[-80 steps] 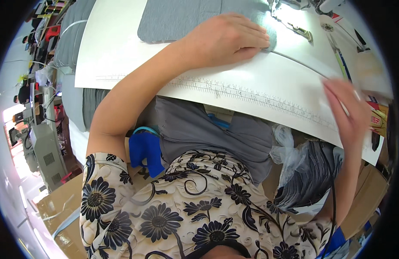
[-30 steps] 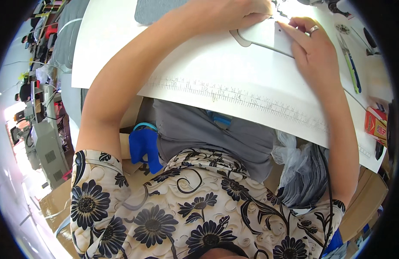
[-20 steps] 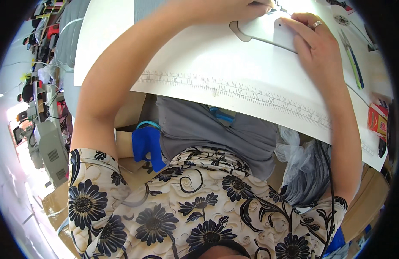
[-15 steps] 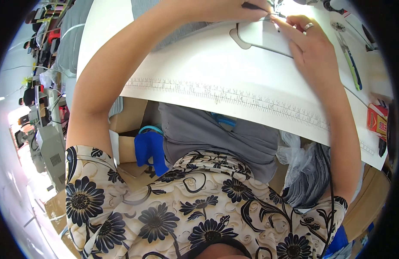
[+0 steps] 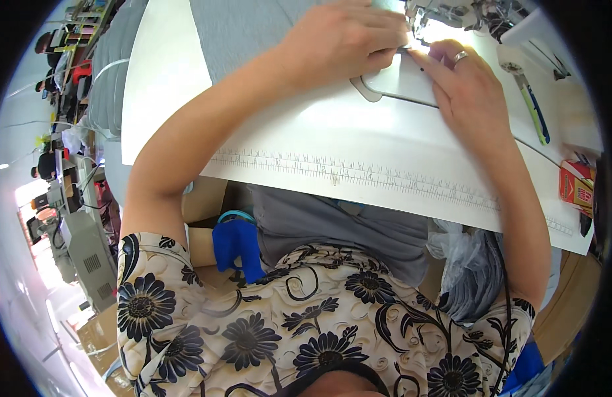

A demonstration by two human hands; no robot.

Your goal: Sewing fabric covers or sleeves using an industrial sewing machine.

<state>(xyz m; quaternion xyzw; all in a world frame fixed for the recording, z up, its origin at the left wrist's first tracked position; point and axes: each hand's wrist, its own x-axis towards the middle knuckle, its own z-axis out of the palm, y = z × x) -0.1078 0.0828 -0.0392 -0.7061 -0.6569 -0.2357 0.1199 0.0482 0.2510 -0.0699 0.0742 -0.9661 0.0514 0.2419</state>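
Your left hand (image 5: 345,40) lies palm down at about 12 o'clock on the white worktop (image 5: 359,139), fingers curled and pressing on grey fabric (image 5: 246,26) right at the sewing machine's needle area (image 5: 445,16). Your right hand (image 5: 465,86) rests just beside it at 1 o'clock, fingers stretched flat, fingertips touching the metal plate (image 5: 398,83) under the needle; a ring shows on one finger. Neither hand grips anything; both press flat.

The grey fabric spreads from the needle area toward 11 o'clock, its long axis running away from you up the worktop and out of the top edge.

As for containers, a small red and orange box (image 5: 576,186) sits at the worktop's right edge at 3 o'clock; what it holds cannot be seen. A clear plastic bag (image 5: 468,264) with grey cloth bundled in it hangs below the worktop edge at 4 o'clock.

A blue-handled tool (image 5: 534,109) lies at 2 o'clock, pointing roughly from 12 to 5. A printed ruler scale (image 5: 359,175) runs along the worktop's near edge.
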